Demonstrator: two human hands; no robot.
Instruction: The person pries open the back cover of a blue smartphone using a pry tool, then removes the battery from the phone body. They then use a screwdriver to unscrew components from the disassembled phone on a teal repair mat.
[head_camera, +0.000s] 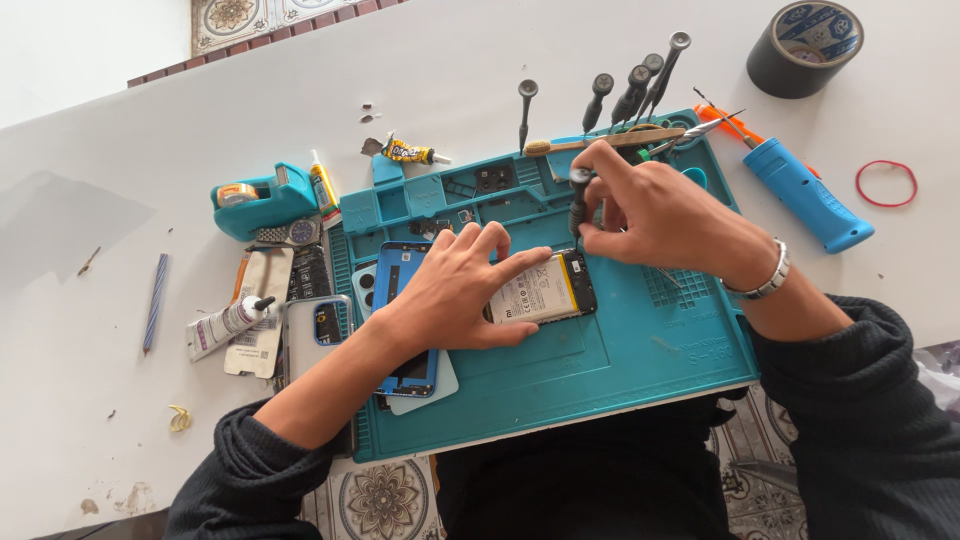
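White counter spreads under our work, and on it sits a teal silicone repair mat with small compartments along its far edge. On the mat lies an opened smartphone with its pale, label-covered battery exposed, lying crosswise just in front of us, a dark strip at its right end.

Our left hand lies flat over the phone's left part, fingers spread and pressing down, the forefinger stretched along its upper edge; it grips nothing, only pins the phone. Our right hand hovers just beyond the phone's right end, fingers pinched closed around a slim dark-handled precision screwdriver held upright, its tip down at the phone's upper right corner. A metal bracelet circles that wrist.

Just left of the phone, partly under our left forearm, lies a light blue phone back cover. More dark-handled screwdrivers stand in the mat's far edge, beside a wooden-handled brush. To the right rest a blue cylindrical tool, a roll of black tape and a red rubber band. To the left sit a teal tape dispenser, a wristwatch and a white glue tube.
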